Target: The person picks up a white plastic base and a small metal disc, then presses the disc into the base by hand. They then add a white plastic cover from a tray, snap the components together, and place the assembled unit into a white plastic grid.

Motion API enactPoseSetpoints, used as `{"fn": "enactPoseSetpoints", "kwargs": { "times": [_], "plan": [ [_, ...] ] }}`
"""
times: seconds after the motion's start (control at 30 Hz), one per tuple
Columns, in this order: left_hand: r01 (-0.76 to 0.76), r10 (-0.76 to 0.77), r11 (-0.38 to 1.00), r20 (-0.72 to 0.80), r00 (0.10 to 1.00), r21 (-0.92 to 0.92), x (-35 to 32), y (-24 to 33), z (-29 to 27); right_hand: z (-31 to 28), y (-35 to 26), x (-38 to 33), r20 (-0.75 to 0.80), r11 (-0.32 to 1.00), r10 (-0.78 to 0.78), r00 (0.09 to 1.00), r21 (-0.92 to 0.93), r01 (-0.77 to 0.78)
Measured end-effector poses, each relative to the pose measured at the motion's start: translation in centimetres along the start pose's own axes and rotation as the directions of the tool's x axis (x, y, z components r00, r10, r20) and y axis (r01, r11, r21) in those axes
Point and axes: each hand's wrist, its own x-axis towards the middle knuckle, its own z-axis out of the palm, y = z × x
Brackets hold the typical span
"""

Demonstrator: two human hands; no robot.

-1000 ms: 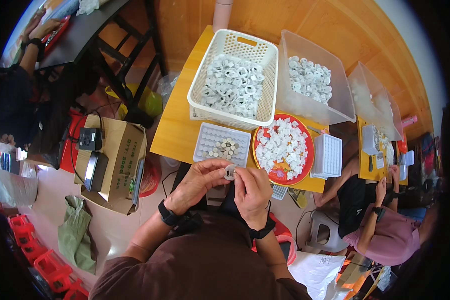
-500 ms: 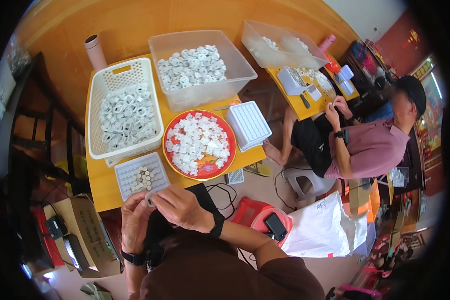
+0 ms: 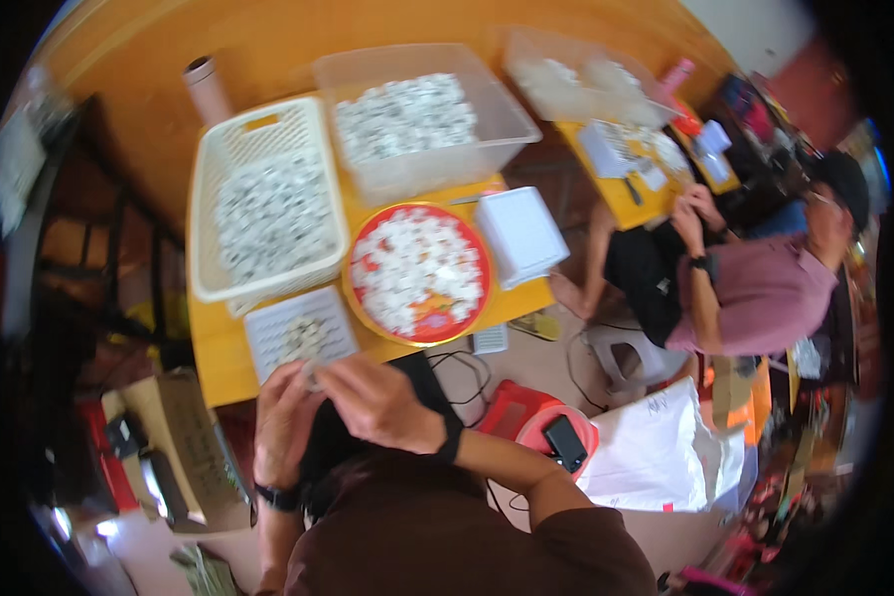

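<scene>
My left hand (image 3: pixel 284 422) and my right hand (image 3: pixel 382 402) meet at the table's near edge, fingers pinched together on a small whitish round part (image 3: pixel 311 375). Motion blur and the fingertips hide its details. Just beyond them lies a shallow white tray (image 3: pixel 268 333) with a heap of small round silvery pieces (image 3: pixel 305 338) on it. To its right, a round red dish with a gold rim (image 3: pixel 352 298) holds many small white square pieces (image 3: pixel 417 263).
On the yellow table (image 3: pixel 214 368) stand a cream basket (image 3: pixel 204 238) and a clear bin (image 3: pixel 447 169), both holding white parts, a stack of white trays (image 3: pixel 521 233) and a pink bottle (image 3: pixel 207 89). A person (image 3: pixel 765 288) works at another table, right. A phone (image 3: pixel 565 442) rests on a red stool.
The whole view has shifted, so the table and its containers appear further right, and it is blurred. My hands keep the small part pinched between them. The other person's hands remain together.
</scene>
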Motion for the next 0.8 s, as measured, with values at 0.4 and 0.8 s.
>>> {"fn": "enactPoseSetpoints", "kwargs": {
  "times": [0.4,0.8],
  "plan": [
    [0.117,-0.101,0.984,0.121,0.987,-0.133,0.3,-0.3,0.8,-2.1,-0.3,-0.4,-0.064,0.967,0.226,0.972,0.135,-0.216],
    [0.089,-0.087,0.996,0.081,0.993,-0.03,-0.6,-0.6,0.0,-1.1,-0.7,-1.1,0.108,0.995,0.012,0.994,-0.1,-0.001]
  ]
}}
